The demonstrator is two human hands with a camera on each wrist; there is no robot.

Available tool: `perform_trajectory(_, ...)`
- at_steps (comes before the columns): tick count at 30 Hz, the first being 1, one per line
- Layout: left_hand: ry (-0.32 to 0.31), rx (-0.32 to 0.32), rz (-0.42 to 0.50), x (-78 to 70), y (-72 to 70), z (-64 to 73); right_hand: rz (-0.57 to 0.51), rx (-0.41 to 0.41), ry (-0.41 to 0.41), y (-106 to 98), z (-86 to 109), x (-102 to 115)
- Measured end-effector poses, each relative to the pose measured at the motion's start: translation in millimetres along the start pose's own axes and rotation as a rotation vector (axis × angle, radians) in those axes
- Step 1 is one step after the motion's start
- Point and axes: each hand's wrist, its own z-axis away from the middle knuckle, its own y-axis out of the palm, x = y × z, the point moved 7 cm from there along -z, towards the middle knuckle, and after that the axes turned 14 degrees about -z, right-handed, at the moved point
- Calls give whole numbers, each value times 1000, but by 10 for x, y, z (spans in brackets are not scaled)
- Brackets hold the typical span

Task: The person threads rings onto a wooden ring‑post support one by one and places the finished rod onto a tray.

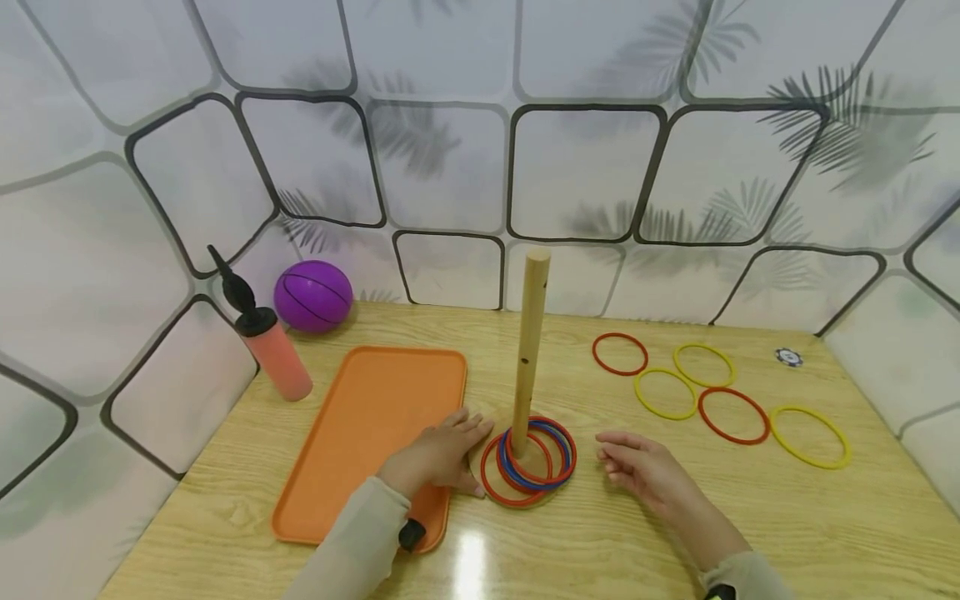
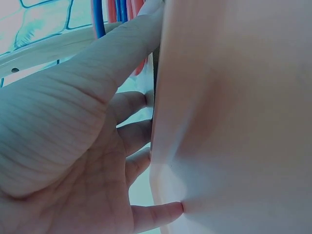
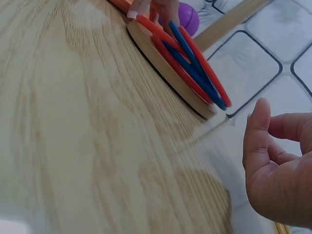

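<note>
A tall wooden peg (image 1: 531, 350) stands upright on a round wooden base (image 3: 161, 68). Several red and blue rings (image 1: 557, 454) lie loosely stacked around its foot. My left hand (image 1: 442, 454), fingers spread, reaches across the right edge of the orange tray (image 1: 367, 417) to the left side of the base; the left wrist view shows its little finger against the tray. Whether its fingertips press the base is hard to tell. To the right of the rings, my right hand (image 1: 641, 471) hovers with loosely bent fingers, holding nothing.
Red and yellow rings (image 1: 733, 415) lie flat on the wooden table (image 1: 600, 550) at the right, with a small round chip (image 1: 788, 357) beyond them. A pink hand pump (image 1: 277, 358) and a purple ball (image 1: 313, 296) stand at the back left. Patterned fabric walls enclose the table.
</note>
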Motion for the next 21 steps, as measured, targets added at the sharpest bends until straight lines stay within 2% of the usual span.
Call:
perform_trajectory(7, -1, 2, -1, 1, 7, 2, -16, -33, -14, -214, 88, 135)
perform_trajectory(13, -7, 13, 8, 2, 23, 2, 48, -100, -70, -418, 107, 308)
perform_trajectory(18, -11, 22, 11, -6, 15, 11, 167, -118, -153, -543, 100, 475)
perform_trajectory(21, -7, 23, 11, -9, 7, 16, 323, -159, -187, -632, 69, 570)
